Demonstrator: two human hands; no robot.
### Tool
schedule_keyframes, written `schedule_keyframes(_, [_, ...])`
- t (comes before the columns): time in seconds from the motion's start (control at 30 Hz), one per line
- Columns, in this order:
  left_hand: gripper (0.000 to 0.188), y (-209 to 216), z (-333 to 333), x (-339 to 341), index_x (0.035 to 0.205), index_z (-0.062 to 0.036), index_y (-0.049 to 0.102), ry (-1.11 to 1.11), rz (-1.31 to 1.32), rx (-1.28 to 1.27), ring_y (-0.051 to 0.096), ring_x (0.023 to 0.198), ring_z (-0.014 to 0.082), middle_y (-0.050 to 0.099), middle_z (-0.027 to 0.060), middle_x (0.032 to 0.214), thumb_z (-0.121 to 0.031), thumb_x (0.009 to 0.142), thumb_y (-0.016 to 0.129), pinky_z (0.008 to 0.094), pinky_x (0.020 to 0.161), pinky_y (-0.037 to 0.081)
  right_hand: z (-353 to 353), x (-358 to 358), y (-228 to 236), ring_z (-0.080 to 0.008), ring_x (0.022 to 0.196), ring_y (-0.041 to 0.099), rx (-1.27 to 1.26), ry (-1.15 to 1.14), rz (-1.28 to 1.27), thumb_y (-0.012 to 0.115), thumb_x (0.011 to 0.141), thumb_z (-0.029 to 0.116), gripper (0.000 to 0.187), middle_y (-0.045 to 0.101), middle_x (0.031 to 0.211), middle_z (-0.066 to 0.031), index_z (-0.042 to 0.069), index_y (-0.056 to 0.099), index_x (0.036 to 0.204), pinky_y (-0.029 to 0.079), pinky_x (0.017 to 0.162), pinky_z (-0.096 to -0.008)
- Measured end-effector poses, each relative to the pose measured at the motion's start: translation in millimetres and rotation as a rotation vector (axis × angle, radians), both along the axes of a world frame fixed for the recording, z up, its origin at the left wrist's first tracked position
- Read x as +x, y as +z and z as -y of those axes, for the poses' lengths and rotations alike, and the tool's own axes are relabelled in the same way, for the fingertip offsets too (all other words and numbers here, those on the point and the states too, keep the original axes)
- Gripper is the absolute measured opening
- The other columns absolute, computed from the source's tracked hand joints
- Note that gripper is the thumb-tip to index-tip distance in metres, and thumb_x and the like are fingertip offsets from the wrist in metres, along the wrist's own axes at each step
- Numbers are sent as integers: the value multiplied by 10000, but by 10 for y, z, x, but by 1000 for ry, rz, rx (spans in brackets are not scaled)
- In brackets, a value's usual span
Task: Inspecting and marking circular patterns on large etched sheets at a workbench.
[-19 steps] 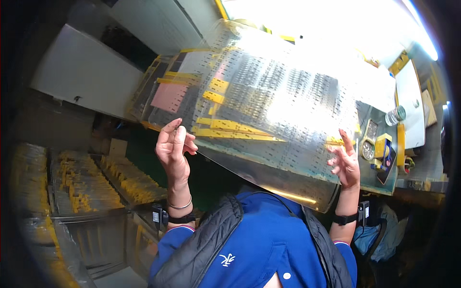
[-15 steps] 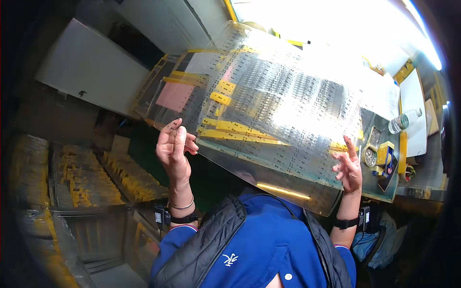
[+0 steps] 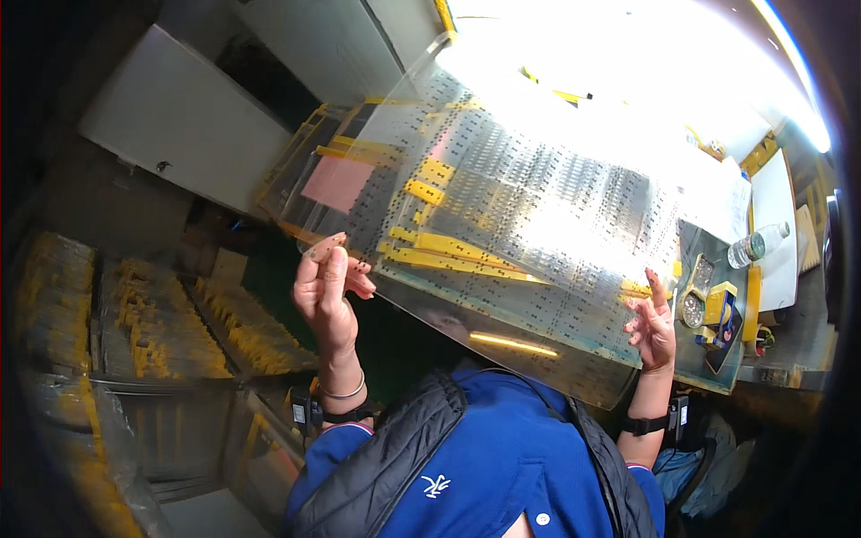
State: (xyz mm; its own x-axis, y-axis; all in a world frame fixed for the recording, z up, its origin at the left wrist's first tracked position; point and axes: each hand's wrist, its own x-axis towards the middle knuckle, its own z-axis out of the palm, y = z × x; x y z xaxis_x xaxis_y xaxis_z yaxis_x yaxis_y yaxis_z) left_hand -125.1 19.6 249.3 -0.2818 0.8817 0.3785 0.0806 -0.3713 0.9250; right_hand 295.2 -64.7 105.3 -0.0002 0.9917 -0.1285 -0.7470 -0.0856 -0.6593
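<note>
A large clear film sheet (image 3: 511, 300), printed with rows of small black marks, is held up in front of me over a lit worktable. My left hand (image 3: 328, 296) is closed on its left edge, thumb over the film and a fingertip seen through it. At the right edge my right hand (image 3: 653, 327) also grips the sheet, with several fingers showing behind the clear film and the index finger pointing up. The near edge bends down and reflects a bright light strip. Through the film I see yellow strips (image 3: 466, 254) and a pink paper (image 3: 338, 184).
To the right on the table are a clear plastic bottle (image 3: 758, 245), a magnifier (image 3: 692, 305) and a small yellow box (image 3: 719, 303). Racks of yellow-edged film sheets (image 3: 161, 318) stand at lower left. A white cabinet door (image 3: 188, 121) is at upper left.
The sheet tilts slightly, its reflected light strip moving a little up and left. The whole view shifts slightly. Both hands keep their hold on the edges.
</note>
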Motion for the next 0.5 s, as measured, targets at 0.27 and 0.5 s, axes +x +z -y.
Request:
schedule_keyframes(0.27, [197,-73,40,-105,1059,-12,609,8,3,14,543,484,81,611,42,696,-133,947,500,190,420,429,3,-31,156,-329,744,690,25,26,11,471,948,43,588,611,1030,-278,105,187,1459,608,535,-354])
schedule_keyframes(0.5, [197,-79,33,-79,1062,-4,587,30,47,-3,540,487,80,604,42,691,-133,950,488,189,436,455,26,-52,218,-313,752,693,49,41,25,491,950,90,572,621,1044,-270,72,211,1448,608,551,-326])
